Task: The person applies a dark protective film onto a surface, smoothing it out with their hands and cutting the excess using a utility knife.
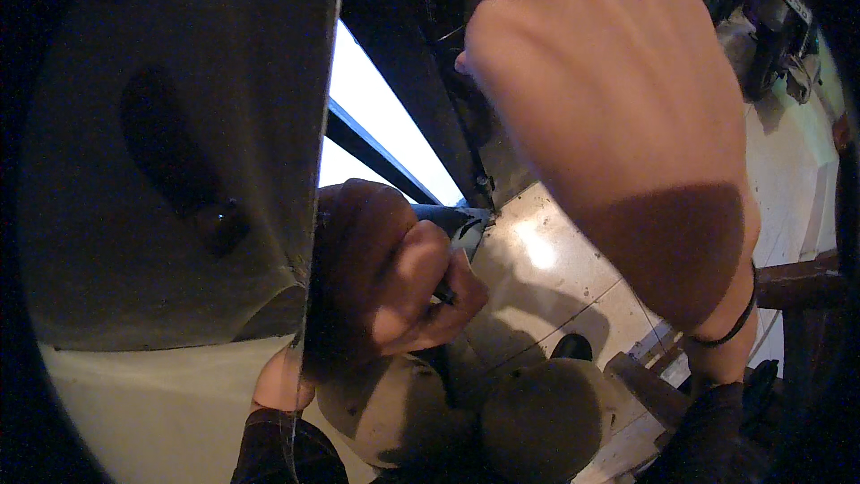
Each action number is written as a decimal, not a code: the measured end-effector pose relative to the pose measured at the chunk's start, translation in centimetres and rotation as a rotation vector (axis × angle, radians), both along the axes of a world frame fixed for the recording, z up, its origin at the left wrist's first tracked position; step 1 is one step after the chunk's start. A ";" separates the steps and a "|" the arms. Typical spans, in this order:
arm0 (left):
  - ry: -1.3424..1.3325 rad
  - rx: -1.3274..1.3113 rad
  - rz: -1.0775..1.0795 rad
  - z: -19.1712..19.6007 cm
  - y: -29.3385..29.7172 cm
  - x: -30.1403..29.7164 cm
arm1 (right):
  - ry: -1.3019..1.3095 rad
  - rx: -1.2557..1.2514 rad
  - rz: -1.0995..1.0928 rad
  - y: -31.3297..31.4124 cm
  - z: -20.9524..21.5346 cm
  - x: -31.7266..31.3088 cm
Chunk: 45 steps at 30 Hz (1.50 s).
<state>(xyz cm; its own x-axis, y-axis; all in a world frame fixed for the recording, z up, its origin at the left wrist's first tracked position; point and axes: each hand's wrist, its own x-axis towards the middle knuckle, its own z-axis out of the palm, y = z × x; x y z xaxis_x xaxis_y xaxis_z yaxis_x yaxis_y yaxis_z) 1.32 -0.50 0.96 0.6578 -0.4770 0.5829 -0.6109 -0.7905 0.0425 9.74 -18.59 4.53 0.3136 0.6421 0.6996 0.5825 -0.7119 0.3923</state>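
Raised close in front at the upper right is my right hand (618, 99), its back and knuckles showing. Its fingers are curled under in a fist, and whatever they hold is hidden. A thin dark band circles that wrist. My left hand (408, 273) is lower, in shadow near the middle, with the thumb and fingers closed together. A small dark bit (443, 293) shows at its fingertips, too little to name. A large dark, smooth sheet (179, 215) fills the left side. Its long upright edge crosses in front of my left wrist.
My knees (542, 417) in light trousers are below. Pale tiles (582, 291) make up the floor. Wooden furniture parts (649, 390) stand at the right. A bright white area (385, 112) with a dark bar lies beyond my left hand. Clutter (779, 36) fills the far right corner.
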 end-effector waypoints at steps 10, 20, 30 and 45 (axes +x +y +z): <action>-0.011 0.029 0.098 -0.3 0.0 -1.5 | 0.179 0.168 -0.021 -4.7 2.3 1.3; 0.028 0.044 0.067 -1.4 -1.6 -1.3 | 1.259 0.895 -0.031 -7.8 -14.7 -2.8; 0.063 0.067 0.078 -0.9 0.3 -0.9 | 0.812 0.977 0.248 -1.7 -12.8 -1.7; 0.065 -0.035 -0.003 -2.7 -0.6 -0.4 | 0.657 0.543 -0.076 -0.6 -7.4 -1.5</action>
